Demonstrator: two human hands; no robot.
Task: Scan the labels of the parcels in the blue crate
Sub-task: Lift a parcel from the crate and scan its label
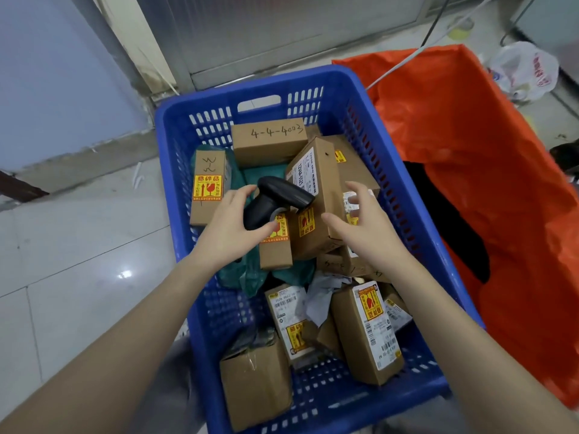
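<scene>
Left hand (233, 228) at scanner (275, 200); right hand (365, 227) over parcels (316, 198)

Probably a parcel depot: labelled parcels (316, 195) fill a blue crate (407, 195), orange sack (485, 151) alongside.

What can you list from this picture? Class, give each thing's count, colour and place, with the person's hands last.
crate: one, blue, centre of the floor, holding the parcels
boxes: about ten showing, brown cardboard, piled in the crate; several bear yellow and red stickers or white labels
bags: at least one, green plastic, among the boxes
scanner: one, black, over the middle of the pile
sack: one, orange, open, right of the crate
carrier bag: one, white, on the floor at top right
cables: two, one dark and one white, running in from the top right
left hand: one, closing around the scanner's handle
right hand: one, open, fingers spread over a tilted box
</scene>
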